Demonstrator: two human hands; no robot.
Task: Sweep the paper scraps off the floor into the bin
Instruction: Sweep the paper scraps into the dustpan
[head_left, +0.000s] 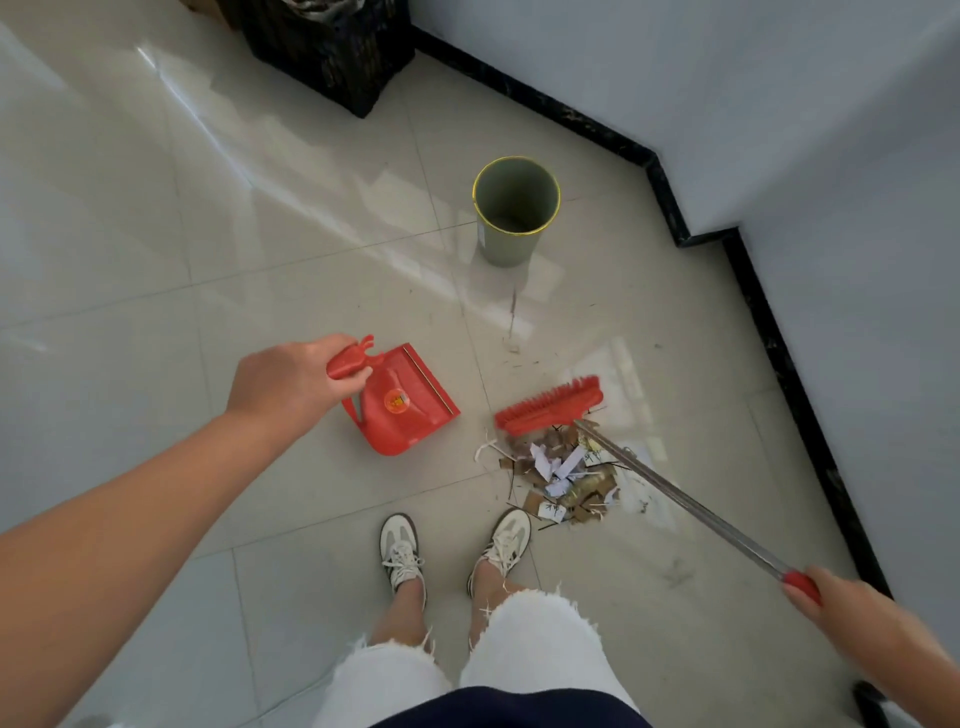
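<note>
The person is standing over a tiled floor (156, 260) with both hands occupied. The left hand (291, 382) is curling its fingers shut around the handle of a red dustpan (402, 402), which is hanging or resting with its open lip facing far and right; whether the lip is touching the floor is hard to tell. The right hand (831, 597) is wrapping closed around the red grip at the near end of the broom (550, 402), whose metal pole is running diagonally far and left to the red brush head. The paper scraps (563, 480) are lying in a loose heap on the floor just near of the brush head, under the pole and just beyond the right shoe (506, 543). The heap is sitting to the right of the dustpan and slightly nearer, with a bare strip of tile between them, so the brush is looking better placed to push the scraps leftward once the pan's lip is turned to face them. The green bin (514, 213) is standing upright farther off, well apart from the heap, apparently empty.
</note>
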